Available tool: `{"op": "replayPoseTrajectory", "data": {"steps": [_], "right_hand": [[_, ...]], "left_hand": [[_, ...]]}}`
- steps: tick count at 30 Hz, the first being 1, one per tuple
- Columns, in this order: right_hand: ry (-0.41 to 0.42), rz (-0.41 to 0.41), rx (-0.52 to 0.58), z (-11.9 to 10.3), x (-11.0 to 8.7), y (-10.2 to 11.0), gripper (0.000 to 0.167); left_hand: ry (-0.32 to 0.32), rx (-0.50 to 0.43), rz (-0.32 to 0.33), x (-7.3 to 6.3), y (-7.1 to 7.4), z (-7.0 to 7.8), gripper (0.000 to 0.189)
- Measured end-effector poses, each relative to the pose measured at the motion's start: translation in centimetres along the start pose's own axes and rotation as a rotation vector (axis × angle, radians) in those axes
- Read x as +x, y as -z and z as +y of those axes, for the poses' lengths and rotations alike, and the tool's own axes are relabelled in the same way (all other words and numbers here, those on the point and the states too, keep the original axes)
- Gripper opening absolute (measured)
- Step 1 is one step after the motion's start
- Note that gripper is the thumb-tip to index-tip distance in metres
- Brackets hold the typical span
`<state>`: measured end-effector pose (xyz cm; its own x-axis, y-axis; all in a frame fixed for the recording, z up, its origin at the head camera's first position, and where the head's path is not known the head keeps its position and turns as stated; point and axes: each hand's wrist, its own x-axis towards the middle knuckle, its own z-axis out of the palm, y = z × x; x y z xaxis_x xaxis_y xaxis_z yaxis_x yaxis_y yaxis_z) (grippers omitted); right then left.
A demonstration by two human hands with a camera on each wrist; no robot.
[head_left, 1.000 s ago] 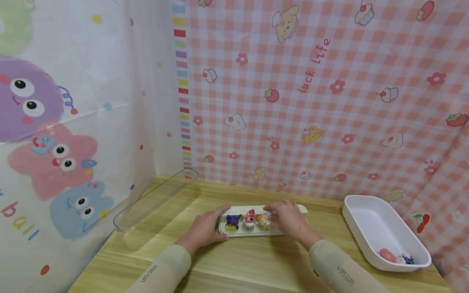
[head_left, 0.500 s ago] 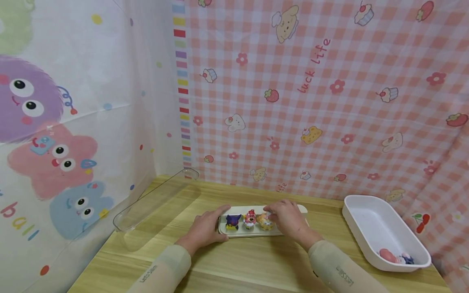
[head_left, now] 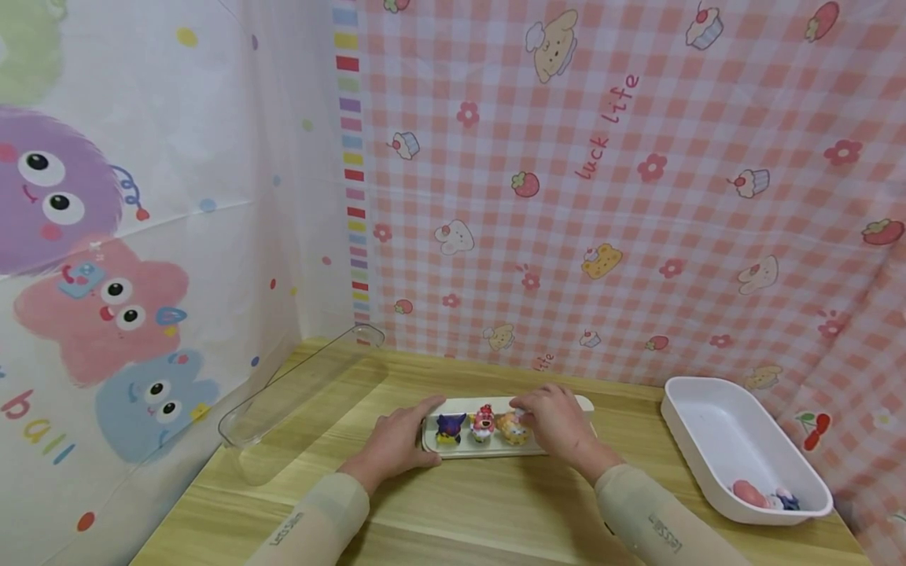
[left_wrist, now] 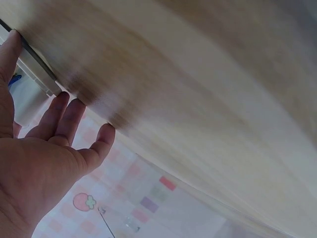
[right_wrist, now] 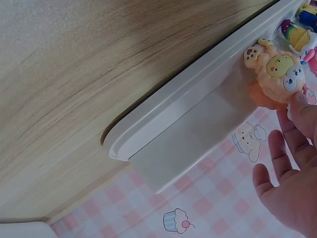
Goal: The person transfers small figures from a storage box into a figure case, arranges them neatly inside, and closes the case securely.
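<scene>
A long white tray (head_left: 467, 453) with a raised back strip lies on the wooden table. My left hand (head_left: 396, 440) spans its left end, thumb on the near edge and fingers at the far edge. In the tray stand a purple figurine (head_left: 449, 428) and a pink bear figurine with a red top (head_left: 483, 424). To their right is an orange fluffy figurine (right_wrist: 272, 82). My right hand (head_left: 562, 424) pinches this orange one between thumb and fingers, from its right side. The right hand covers part of the tray's right half in the head view.
A clear plastic cover (head_left: 311, 393) lies at the left on the table (head_left: 425, 511). On the right is a deep white bin (head_left: 736, 440), holding a pink piece (head_left: 749, 493) and a small dark-blue figurine (head_left: 786, 499). Printed cloths hang behind and at the sides.
</scene>
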<state>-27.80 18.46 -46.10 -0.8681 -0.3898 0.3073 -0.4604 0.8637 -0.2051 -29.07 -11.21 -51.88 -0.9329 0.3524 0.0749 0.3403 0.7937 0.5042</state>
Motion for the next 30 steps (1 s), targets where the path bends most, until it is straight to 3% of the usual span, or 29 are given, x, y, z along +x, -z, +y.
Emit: {"op": "replayPoseTrajectory", "data": {"steps": [13, 22, 30], "right_hand": [[-0.054, -0.055, 0.022, 0.0, -0.2, 0.3, 0.038], [-0.096, -0.08, 0.068, 0.6, -0.4, 1.0, 0.036], [-0.028, 0.041, 0.045, 2.2, -1.4, 2.3, 0.026]], "left_hand": [[0.011, -0.01, -0.01, -0.1, 0.2, 0.3, 0.103], [0.016, -0.01, -0.008, -0.2, 0.3, 0.4, 0.101], [0.016, -0.012, -0.008, -0.2, 0.3, 0.4, 0.101]]}}
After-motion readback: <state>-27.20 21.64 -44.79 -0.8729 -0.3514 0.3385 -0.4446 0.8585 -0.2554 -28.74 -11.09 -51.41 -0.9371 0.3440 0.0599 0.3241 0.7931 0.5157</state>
